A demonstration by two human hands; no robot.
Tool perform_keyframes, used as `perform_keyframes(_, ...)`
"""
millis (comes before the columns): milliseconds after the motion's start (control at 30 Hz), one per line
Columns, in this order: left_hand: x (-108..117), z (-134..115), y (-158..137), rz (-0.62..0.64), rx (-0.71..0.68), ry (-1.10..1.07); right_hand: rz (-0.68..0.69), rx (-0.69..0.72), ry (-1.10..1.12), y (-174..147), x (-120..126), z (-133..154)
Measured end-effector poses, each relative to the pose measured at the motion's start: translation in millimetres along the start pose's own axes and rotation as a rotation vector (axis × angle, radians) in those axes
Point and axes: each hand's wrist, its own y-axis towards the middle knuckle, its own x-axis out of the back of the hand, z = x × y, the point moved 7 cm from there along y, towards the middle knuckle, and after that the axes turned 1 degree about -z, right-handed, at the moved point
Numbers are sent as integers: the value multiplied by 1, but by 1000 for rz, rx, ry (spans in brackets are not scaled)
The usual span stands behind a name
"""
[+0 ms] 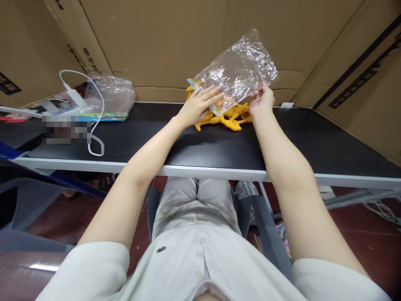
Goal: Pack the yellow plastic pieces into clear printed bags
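A clear plastic bag (233,71) with a colourful printed header strip is tilted up over the table, its far end raised. My left hand (200,105) lies over the header end with its fingers stretched out flat; its thumb is hidden. At the bag's right edge, my right hand (262,99) has its fingers curled on the plastic. Beneath the bag sit several yellow-orange moulded pieces (232,123), partly covered by the bag and my left hand. Their exact kind is hard to make out.
A stack of similar clear bags (109,98) lies at the left of the black table (216,152). Near it are a white plug (77,97) and a looping white cable (102,106). Cardboard walls (163,46) enclose the back and sides.
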Motion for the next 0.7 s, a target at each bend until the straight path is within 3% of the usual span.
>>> perform_keyframes(33,1,1,0,-7,18,7,-144,-84,83,-6,6,1)
perform_keyframes(67,4,3,0,-15,40,14,-192,-128,111,-13,5,6)
perform_keyframes(200,26,18,0,-132,135,-2,-102,-171,173,-45,-16,34)
perform_keyframes(300,53,43,-4,-293,236,32,36,-57,7,-56,-30,40)
perform_keyframes(467,101,105,-37,-509,546,158,235,300,-483,-65,-56,34)
perform_keyframes(567,120,144,-70,-471,732,235,352,380,-698,-78,-70,29)
perform_keyframes(700,136,186,-119,-453,897,216,469,395,-792,-91,-77,22)
